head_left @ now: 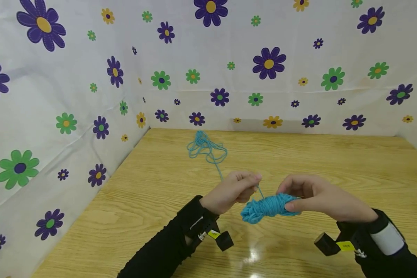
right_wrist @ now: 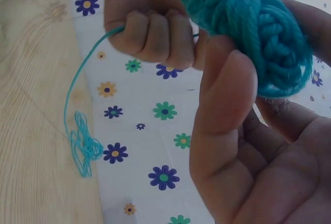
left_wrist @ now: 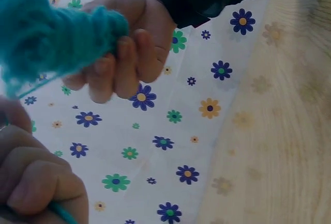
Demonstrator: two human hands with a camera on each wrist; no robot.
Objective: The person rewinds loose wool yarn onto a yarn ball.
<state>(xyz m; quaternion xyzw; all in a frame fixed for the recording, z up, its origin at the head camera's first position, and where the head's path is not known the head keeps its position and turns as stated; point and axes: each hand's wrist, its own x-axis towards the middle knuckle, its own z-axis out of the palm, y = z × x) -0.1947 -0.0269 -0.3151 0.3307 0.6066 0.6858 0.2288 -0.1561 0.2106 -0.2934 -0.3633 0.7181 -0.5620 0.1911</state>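
Observation:
A blue hank of cord (head_left: 272, 205), wound tight round its middle with loops at the ends, is held above the table. My right hand (head_left: 319, 195) grips its right end between thumb and fingers, as the right wrist view shows close up at the looped end (right_wrist: 274, 48). My left hand (head_left: 234, 189) pinches the cord just left of the hank, its other fingers curled round the strand. A short taut length runs from the left fingertips to the hank. Behind the left hand the cord (head_left: 218, 170) trails back to a loose pile (head_left: 203, 144) on the table.
The wooden table (head_left: 153, 185) reaches back to a white cloth wall (head_left: 208, 50) printed with flowers. Another cloth side (head_left: 73, 162) borders the table on the left. Dark straps with small cameras sit on both wrists.

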